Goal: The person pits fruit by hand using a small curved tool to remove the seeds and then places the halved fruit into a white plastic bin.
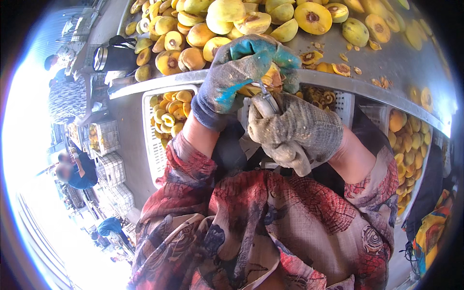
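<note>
Clearly, both hands are at work just above centre of the frame. The left hand (244, 65), in a blue-and-grey glove with a teal coating, has its fingers curled around a fruit piece (272, 79), orange-yellow and partly hidden by the glove. The right hand (299, 128), in a grey knitted glove soiled with residue, is clenched on a metal tool (265, 102), whose upper end meets or nearly meets the fruit; actual contact cannot be told.

Across the top, a metal table (391, 58) bears a heap of yellow halved fruit (313, 18), some with brown stones showing, and small scraps near its front edge. Below that edge, a white crate (151, 140) of cut fruit stands left of the hands, and more fruit halves (411, 150) lie in a container at right. The patterned garment (290, 208) carries printed rings and swirls. At upper left sits a black bag (121, 57); any lettering on it is too small to read. A person in blue (84, 171) appears at far left, near stacked crates (112, 169).
</note>
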Motion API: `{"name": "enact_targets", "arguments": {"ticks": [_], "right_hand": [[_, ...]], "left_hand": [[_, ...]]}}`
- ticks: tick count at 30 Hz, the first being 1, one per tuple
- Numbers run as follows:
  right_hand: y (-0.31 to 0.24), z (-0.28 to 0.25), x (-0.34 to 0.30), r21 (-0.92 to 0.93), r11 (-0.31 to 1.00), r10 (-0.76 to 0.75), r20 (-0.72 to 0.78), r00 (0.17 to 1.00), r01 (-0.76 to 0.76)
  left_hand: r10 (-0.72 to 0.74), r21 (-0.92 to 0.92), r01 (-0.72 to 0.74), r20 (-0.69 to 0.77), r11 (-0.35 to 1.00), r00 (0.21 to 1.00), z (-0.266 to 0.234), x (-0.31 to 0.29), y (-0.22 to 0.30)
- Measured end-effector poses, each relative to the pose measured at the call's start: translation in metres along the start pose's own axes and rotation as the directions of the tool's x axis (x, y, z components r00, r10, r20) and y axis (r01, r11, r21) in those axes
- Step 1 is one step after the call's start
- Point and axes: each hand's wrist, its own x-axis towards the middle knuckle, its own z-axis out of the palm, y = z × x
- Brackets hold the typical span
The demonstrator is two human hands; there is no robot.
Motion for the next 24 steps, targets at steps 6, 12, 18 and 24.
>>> {"name": "enact_targets", "arguments": {"ticks": [6, 12, 18, 24], "right_hand": [[-0.003, 0.015, -0.003, -0.285, 0.958, -0.059, -0.108, 0.992, 0.026], [-0.002, 0.008, 0.003, -0.844, -0.426, -0.485, -0.09, 0.87, -0.325], [-0.003, 0.002, -0.003, -0.771, -0.433, -0.701, -0.037, 0.712, -0.467], [-0.004, -0.005, -0.004, -0.601, -0.598, -0.711, 0.092, 0.697, -0.53]], "left_hand": [[0.076, -0.063, -0.086, -0.144, 0.994, 0.987, -0.004, -0.001, -0.015], [0.135, -0.024, -0.152, -0.344, 0.988, 0.929, -0.022, -0.007, 0.005], [0.207, 0.16, -0.165, -0.3, 0.973, 0.931, -0.007, -0.017, 0.0], [-0.002, -0.072, -0.029, -0.397, 0.997, 0.918, 0.014, -0.025, -0.003]]}}
